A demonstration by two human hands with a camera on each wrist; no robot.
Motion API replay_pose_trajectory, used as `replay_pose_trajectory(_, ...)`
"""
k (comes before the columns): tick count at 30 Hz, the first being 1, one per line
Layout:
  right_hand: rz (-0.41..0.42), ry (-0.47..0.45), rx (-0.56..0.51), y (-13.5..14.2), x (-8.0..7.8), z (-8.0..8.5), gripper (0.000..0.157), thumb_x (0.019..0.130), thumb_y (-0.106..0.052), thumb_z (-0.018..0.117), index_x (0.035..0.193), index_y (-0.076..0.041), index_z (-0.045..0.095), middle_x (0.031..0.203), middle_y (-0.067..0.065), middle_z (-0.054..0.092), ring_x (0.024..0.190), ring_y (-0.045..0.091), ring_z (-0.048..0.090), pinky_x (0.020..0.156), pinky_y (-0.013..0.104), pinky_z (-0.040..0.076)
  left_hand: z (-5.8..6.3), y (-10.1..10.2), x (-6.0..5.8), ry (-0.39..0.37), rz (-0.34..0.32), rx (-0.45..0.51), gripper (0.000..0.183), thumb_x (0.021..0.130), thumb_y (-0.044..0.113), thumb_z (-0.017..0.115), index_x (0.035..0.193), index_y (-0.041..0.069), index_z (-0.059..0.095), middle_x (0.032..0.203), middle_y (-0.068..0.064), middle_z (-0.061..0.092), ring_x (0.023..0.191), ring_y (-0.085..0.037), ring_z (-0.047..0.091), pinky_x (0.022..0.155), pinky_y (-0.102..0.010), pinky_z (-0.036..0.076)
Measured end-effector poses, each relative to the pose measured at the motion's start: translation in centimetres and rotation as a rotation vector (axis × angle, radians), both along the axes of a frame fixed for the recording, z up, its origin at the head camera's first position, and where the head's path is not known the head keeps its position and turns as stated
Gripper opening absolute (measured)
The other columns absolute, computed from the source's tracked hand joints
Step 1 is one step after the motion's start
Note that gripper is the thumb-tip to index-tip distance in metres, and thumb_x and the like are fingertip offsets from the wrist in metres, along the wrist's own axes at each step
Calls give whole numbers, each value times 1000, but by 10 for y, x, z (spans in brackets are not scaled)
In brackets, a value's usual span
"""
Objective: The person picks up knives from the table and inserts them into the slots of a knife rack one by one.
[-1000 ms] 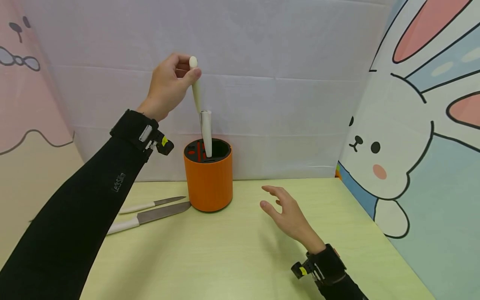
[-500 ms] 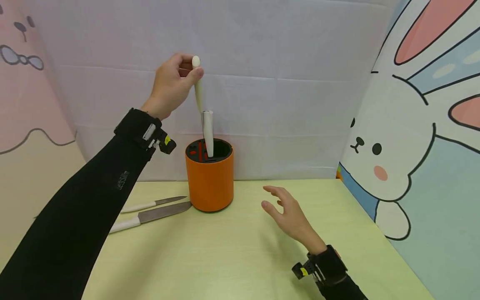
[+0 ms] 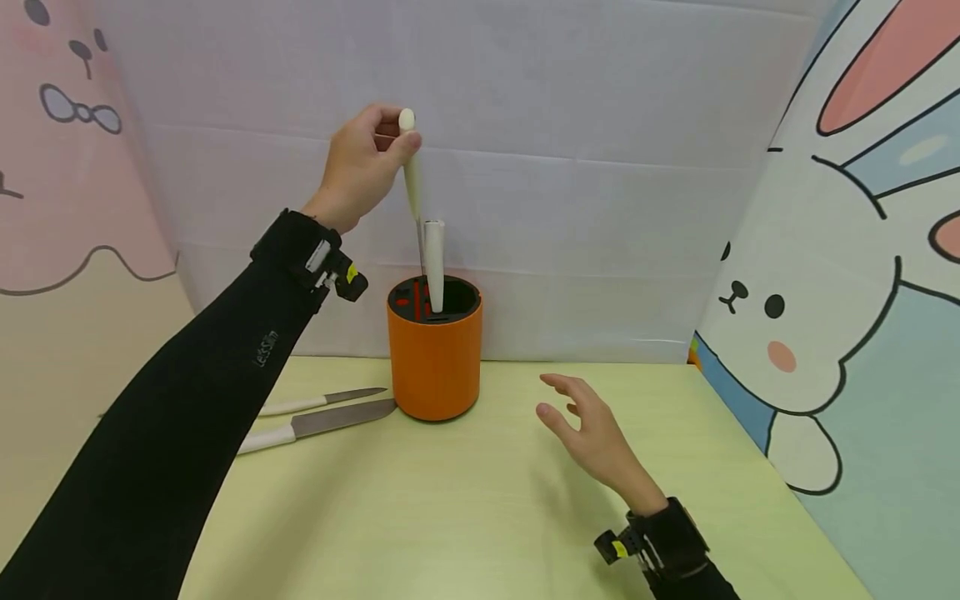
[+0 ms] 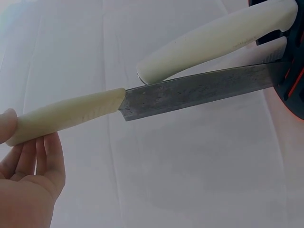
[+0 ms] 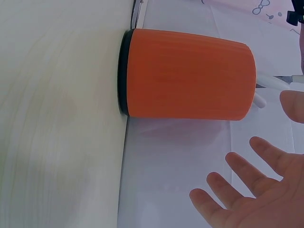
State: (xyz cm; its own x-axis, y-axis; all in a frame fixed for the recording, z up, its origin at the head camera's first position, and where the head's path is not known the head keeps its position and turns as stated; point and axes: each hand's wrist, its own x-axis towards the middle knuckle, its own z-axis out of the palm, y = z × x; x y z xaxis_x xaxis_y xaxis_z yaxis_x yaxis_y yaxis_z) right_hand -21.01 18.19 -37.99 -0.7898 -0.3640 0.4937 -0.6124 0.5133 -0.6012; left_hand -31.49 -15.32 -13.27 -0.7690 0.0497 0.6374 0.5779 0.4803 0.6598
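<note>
My left hand [image 3: 362, 167] pinches the end of a kitchen knife's cream handle [image 4: 71, 114] between thumb and fingers. Its broad grey blade [image 4: 199, 93] points down, the tip end inside the slotted black top [image 4: 290, 90] of an orange knife holder [image 3: 436, 371]. How deep the tip sits is hidden. Beside the blade, a white handle [image 3: 435, 262] stands up from the holder; the left wrist view shows a second pale handle [image 4: 237, 61] behind it. My right hand [image 3: 592, 437] hovers over the table right of the holder, fingers spread and touching nothing.
Two white-handled knives, a larger one [image 3: 341, 417] and a smaller one [image 3: 352, 395], lie on the pale table [image 3: 420, 517] left of the holder, their handles partly behind my left forearm. A white sheet [image 3: 600, 250] hangs behind; a rabbit-print panel [image 3: 810, 333] stands at right.
The head view has turned slightly left, so everything sits further right in it. More of the held knife's blade shows beside the standing handle. My left hand keeps its pinch; my right hand stays spread.
</note>
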Motion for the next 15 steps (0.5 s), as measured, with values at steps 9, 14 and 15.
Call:
replay_pose_trajectory(9, 11, 3, 0, -2, -2, 0, 43, 97, -29, 59, 136, -16, 48, 134, 4, 49, 123, 25, 44, 92, 55, 45, 1, 1, 4, 0, -3, 22, 38, 95, 33, 61, 127, 15, 53, 116, -1, 55, 103, -16, 51, 84, -30, 45)
replay_pose_trajectory(14, 14, 5, -1, -3, -3, 1, 43, 97, -30, 59, 136, -15, 49, 134, 4, 50, 122, 26, 45, 91, 56, 45, 2, -1, 5, -5, 13, 10, 39, 95, 33, 59, 128, 14, 52, 116, -1, 54, 103, -15, 51, 85, -30, 44)
replay_pose_trajectory(15, 15, 4, -1, -3, -3, 1, 43, 97, -30, 59, 136, -15, 49, 134, 4, 50, 122, 26, 45, 91, 56, 45, 2, -2, 5, -5, 19, 9, 39, 96, 33, 59, 129, 14, 52, 116, -1, 54, 103, -15, 51, 85, -30, 44)
